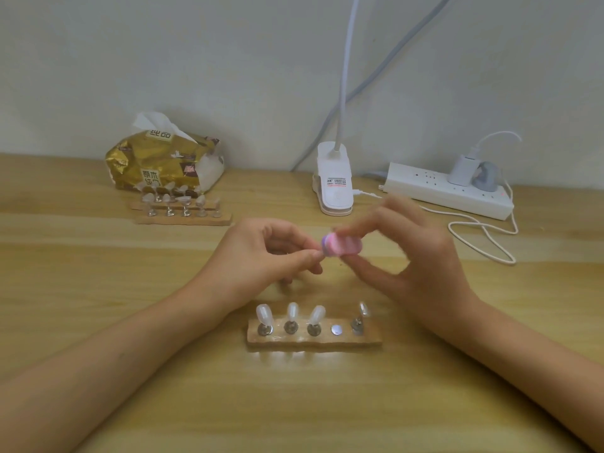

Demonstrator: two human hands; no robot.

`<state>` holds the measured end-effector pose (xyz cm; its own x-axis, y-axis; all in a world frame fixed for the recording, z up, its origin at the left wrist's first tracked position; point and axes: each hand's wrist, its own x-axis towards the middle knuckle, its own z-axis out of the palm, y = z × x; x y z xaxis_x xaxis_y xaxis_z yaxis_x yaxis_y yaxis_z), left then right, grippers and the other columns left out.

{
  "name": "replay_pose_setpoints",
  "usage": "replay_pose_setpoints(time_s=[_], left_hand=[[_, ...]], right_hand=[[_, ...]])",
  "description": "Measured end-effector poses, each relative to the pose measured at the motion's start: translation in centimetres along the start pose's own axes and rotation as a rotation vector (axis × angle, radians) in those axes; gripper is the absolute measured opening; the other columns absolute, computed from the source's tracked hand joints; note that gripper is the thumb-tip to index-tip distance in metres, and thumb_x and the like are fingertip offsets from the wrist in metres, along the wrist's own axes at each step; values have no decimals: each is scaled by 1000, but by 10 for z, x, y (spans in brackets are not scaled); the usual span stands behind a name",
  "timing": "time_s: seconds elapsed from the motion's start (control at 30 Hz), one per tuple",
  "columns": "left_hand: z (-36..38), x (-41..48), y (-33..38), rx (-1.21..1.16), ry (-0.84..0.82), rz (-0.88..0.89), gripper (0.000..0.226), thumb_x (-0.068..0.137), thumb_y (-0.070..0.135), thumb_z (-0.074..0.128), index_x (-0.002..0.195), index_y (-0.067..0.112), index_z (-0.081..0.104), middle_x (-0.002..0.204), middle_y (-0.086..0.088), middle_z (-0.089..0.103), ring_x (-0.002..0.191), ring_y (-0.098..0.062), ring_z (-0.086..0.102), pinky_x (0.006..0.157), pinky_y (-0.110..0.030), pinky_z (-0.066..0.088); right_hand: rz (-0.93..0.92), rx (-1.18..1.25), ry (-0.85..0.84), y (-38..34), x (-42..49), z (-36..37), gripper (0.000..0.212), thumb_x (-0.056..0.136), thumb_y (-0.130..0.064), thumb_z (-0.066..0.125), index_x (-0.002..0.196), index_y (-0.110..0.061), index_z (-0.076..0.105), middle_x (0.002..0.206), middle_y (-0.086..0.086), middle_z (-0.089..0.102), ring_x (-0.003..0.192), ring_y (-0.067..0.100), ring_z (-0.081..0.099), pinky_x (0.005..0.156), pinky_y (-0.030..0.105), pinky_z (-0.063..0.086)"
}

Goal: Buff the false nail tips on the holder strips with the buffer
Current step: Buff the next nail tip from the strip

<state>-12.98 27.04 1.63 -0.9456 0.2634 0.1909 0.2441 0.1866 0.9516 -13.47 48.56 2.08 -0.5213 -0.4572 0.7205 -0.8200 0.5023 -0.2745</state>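
While the pink buffer [341, 246] is gripped between the thumb and curled fingers of the right hand [415, 256], its left end is met by the pinched thumb and forefinger of the left hand [261, 256], above the table [98, 289] and just beyond the near holder strip [313, 342]. What is pinched there is hidden by the fingertips and by blur; it is judged to be the fourth tip, lifted off its seat to be buffed in the air, since one bare metal disc [336, 329] is left open on the strip. Three nail tips [265, 315] are seated upright on stands to the left of that disc, and one slimmer tip [363, 308] is seated to its right. Whether any of these has already been buffed cannot be told, as no difference in surface can be made out.

Two further holder strips [183, 219], each loaded with tips, are laid well apart from the hands, just in front of a gold tissue pack [163, 161]. They appear untouched, though this is only a judgement from their orderly state. A white clip lamp [334, 181] and a power strip [447, 191] are set against the wall.

At most one strip is judged to be under way, so the greater part of the work is taken to be left.
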Motion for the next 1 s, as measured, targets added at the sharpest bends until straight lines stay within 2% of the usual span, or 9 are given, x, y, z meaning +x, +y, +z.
replay_pose_setpoints(time_s=[0.13,0.3,0.4,0.53,0.7,0.8,0.87,0.9,1.0], left_hand=[[-1,0,0,-14,6,-7,1,80,14,76,80,15,76,71,-3,76,62,-4,67,53,-15,49],[-1,0,0,-15,-6,-3,7,74,23,79,78,18,76,72,-2,76,64,-6,67,54,-16,50],[-2,-2,2,-22,-33,-11,12,76,24,75,83,14,75,74,-3,76,61,-3,65,54,-15,49],[-4,-4,7,-25,31,15,10,89,23,65,93,14,66,85,1,78,53,-7,56,51,-15,43],[-7,-10,16,15,94,48,19,91,33,56,96,15,56,94,5,78,59,-10,61,54,-20,39],[-8,-15,27,23,82,52,14,91,27,60,95,13,61,98,7,77,75,-7,68,62,-13,45],[-9,-16,38,121,51,74,23,80,39,65,91,20,70,99,12,75,87,-4,67,77,-22,50],[-9,-18,45,171,26,95,25,75,43,67,88,23,73,96,14,73,85,-3,65,80,-26,50],[-4,-25,59,266,-59,190,26,71,46,70,85,24,76,82,18,70,73,3,60,71,-12,43]], right_hand=[[59,3,-43,3,-1,0,15,85,-1,77,95,-9,72,90,3,59,85,14,61,76,36,51],[-46,-2,-52,-1,-2,4,10,87,-6,74,96,-10,72,91,4,59,85,14,60,76,28,50],[112,-14,-59,11,-1,-2,13,86,-2,76,94,-11,71,89,1,58,84,13,60,77,33,50],[179,50,-4,15,-2,-10,6,89,-11,75,93,-11,72,87,1,62,84,13,61,79,20,47],[158,28,-171,13,-6,0,8,89,-18,76,95,-15,72,94,-8,63,86,11,63,75,42,53],[163,39,-187,14,-6,0,9,89,-20,76,96,-17,72,95,-11,62,86,11,64,73,45,53],[176,44,-208,16,-5,0,9,89,-18,77,98,-18,72,95,-13,61,86,11,64,72,44,53],[179,44,-216,16,-5,-1,10,89,-17,77,97,-18,72,95,-15,60,85,10,64,72,44,53],[156,28,-231,15,-4,-2,10,90,-18,75,93,-24,69,92,-23,55,82,5,60,70,42,52]])
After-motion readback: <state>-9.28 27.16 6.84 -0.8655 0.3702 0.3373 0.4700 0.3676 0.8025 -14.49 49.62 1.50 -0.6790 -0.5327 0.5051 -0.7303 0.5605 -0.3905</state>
